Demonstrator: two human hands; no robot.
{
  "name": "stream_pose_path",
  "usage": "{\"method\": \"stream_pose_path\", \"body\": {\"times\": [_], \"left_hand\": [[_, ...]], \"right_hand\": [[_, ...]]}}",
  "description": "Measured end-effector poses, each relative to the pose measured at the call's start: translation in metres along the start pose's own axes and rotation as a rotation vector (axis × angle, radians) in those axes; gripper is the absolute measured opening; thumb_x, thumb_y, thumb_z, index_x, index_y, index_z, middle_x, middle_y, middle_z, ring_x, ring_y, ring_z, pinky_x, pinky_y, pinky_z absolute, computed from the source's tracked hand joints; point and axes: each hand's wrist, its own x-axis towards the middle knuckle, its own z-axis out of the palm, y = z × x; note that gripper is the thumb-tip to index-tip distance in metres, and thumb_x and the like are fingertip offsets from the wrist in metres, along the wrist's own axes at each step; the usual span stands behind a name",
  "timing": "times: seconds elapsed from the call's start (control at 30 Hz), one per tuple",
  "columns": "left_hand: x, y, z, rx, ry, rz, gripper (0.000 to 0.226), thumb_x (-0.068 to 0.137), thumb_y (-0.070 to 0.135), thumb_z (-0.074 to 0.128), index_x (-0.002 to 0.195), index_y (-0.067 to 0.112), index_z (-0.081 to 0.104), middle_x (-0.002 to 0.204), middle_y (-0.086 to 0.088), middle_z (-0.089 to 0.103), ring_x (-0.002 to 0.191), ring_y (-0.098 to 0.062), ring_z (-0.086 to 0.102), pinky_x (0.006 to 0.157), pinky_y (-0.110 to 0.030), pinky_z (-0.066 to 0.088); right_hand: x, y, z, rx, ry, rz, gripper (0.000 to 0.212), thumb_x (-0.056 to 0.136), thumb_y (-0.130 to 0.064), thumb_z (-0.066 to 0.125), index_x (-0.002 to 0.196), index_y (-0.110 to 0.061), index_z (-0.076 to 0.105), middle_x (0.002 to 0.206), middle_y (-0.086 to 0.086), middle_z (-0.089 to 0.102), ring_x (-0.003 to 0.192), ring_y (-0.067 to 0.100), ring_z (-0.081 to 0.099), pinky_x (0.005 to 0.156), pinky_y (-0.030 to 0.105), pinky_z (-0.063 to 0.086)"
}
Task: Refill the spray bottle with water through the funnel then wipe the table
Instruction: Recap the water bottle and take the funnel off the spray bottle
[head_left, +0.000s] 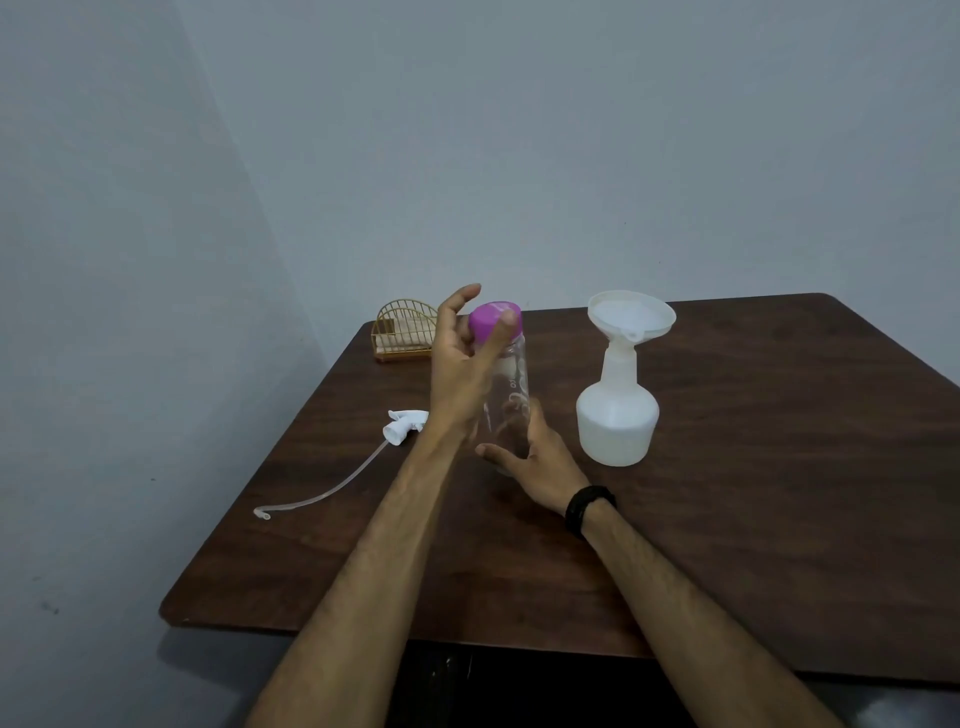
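A clear water bottle (511, 395) with a purple cap (493, 319) stands on the brown table (753, 519). My right hand (540, 462) grips its lower part. My left hand (465, 364) is at the cap, thumb and fingers around it. To the right stands the white spray bottle (617, 415) with a white funnel (631, 314) seated in its neck. The spray head (405, 426) with its long clear tube (332, 486) lies on the table at the left.
A gold wire holder (405, 330) with folded cloth inside stands at the table's far left corner. The wall is close behind and to the left. A black band sits on my right wrist.
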Motion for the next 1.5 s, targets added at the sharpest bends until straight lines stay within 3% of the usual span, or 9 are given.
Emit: {"method": "stream_pose_path", "body": {"times": [0.1,0.23,0.4,0.63,0.8,0.93,1.03,1.23,1.5], "left_hand": [[0.003,-0.003,-0.002,-0.076,0.054,0.010,0.045,0.096,0.016,0.062,0.136,0.020,0.044,0.112,-0.004,0.065,0.097,-0.009,0.067,0.083,-0.027,0.054],[0.001,-0.009,-0.008,-0.170,0.115,0.030,0.024,0.102,0.024,0.053,0.124,0.017,0.049,0.091,0.004,0.066,0.081,-0.006,0.063,0.076,-0.028,0.050],[0.000,-0.003,0.001,0.068,-0.024,0.023,0.067,0.078,0.045,0.071,0.136,0.022,0.047,0.114,-0.004,0.065,0.099,-0.014,0.068,0.075,-0.020,0.054],[-0.003,-0.007,-0.002,-0.164,0.160,0.059,0.023,0.102,0.025,0.053,0.124,0.021,0.050,0.097,0.002,0.066,0.087,-0.006,0.066,0.079,-0.028,0.053],[-0.006,0.006,0.012,0.116,0.026,0.047,0.067,0.073,0.038,0.080,0.130,0.022,0.048,0.117,0.006,0.056,0.099,-0.010,0.063,0.075,-0.021,0.057],[0.001,-0.001,0.005,0.060,0.001,-0.002,0.048,0.077,0.040,0.074,0.119,0.024,0.055,0.125,-0.015,0.057,0.107,-0.031,0.064,0.076,-0.024,0.058],[0.005,-0.001,-0.005,0.071,-0.130,-0.011,0.042,0.081,0.037,0.069,0.115,0.016,0.058,0.123,-0.025,0.058,0.098,-0.025,0.067,0.072,-0.021,0.056],[0.013,0.003,-0.012,0.119,-0.272,-0.069,0.043,0.082,0.040,0.067,0.117,0.016,0.059,0.122,-0.024,0.060,0.098,-0.020,0.067,0.074,-0.022,0.056],[-0.002,-0.002,-0.010,0.117,-0.106,-0.017,0.051,0.079,0.038,0.070,0.125,0.021,0.057,0.123,-0.007,0.061,0.106,-0.019,0.065,0.074,-0.020,0.056]], "right_hand": [[0.000,0.001,0.001,0.008,0.029,-0.013,0.071,0.084,-0.045,0.075,0.138,-0.026,0.034,0.118,-0.008,0.062,0.113,0.010,0.058,0.098,0.033,0.049],[-0.001,0.003,0.002,0.002,0.012,-0.008,0.073,0.084,-0.044,0.075,0.141,-0.028,0.032,0.119,-0.008,0.062,0.115,0.010,0.058,0.099,0.031,0.048],[-0.002,-0.002,-0.001,0.034,-0.017,0.013,0.077,0.087,-0.040,0.073,0.147,-0.028,0.027,0.123,-0.016,0.049,0.118,0.004,0.046,0.101,0.027,0.037],[0.000,-0.004,0.000,0.015,-0.005,0.027,0.079,0.087,-0.040,0.074,0.148,-0.026,0.026,0.138,-0.005,0.054,0.124,0.010,0.051,0.102,0.027,0.039],[0.000,-0.003,0.000,0.033,-0.002,0.040,0.082,0.086,-0.043,0.074,0.149,-0.030,0.024,0.142,-0.006,0.052,0.131,0.013,0.047,0.110,0.038,0.037],[-0.001,-0.003,0.000,0.011,-0.011,0.038,0.077,0.087,-0.042,0.073,0.147,-0.029,0.027,0.136,-0.005,0.056,0.124,0.011,0.052,0.107,0.034,0.042],[0.000,0.000,-0.001,0.015,-0.036,0.024,0.077,0.084,-0.046,0.074,0.144,-0.033,0.029,0.139,-0.007,0.055,0.128,0.014,0.053,0.107,0.037,0.045],[0.001,0.000,-0.005,0.075,-0.088,0.028,0.083,0.084,-0.043,0.076,0.148,-0.034,0.024,0.148,-0.007,0.046,0.133,0.015,0.048,0.105,0.031,0.043],[-0.006,0.000,0.001,0.010,0.026,-0.004,0.081,0.080,-0.052,0.076,0.145,-0.032,0.033,0.146,-0.008,0.049,0.132,0.012,0.048,0.107,0.030,0.043]]}}
